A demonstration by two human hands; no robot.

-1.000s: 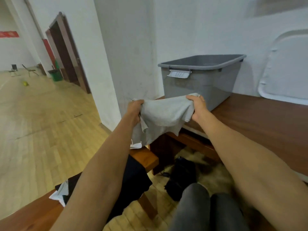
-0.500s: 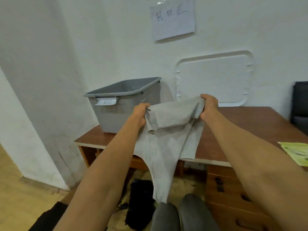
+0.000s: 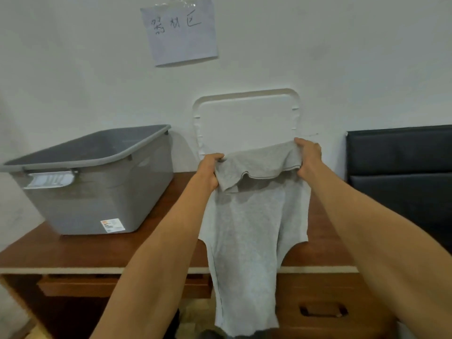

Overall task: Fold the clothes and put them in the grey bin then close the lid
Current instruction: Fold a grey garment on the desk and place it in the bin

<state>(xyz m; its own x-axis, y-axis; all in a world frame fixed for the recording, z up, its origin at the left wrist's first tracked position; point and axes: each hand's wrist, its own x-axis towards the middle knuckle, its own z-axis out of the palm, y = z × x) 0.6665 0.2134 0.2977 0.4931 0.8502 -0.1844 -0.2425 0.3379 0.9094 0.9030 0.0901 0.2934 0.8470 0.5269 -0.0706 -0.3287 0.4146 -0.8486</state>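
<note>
Garment: grey garment [image 3: 247, 228] hung limp over the desk [image 3: 73, 250] edge, right of the grey bin [image 3: 97, 192].
Hands: left hand [image 3: 208, 171] and right hand [image 3: 308, 156] each gripped its top edge.
Handling: seemingly light, soft; hold the corners.

Bin [image 3: 97, 192] on desk [image 3: 73, 250], lid [image 3: 247, 118] right, behind it.

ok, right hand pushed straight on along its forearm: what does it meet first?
Probably the white rectangular plastic lid leaning on the wall behind the right hand, which grips the grey cloth garment; depth unclear.
</note>
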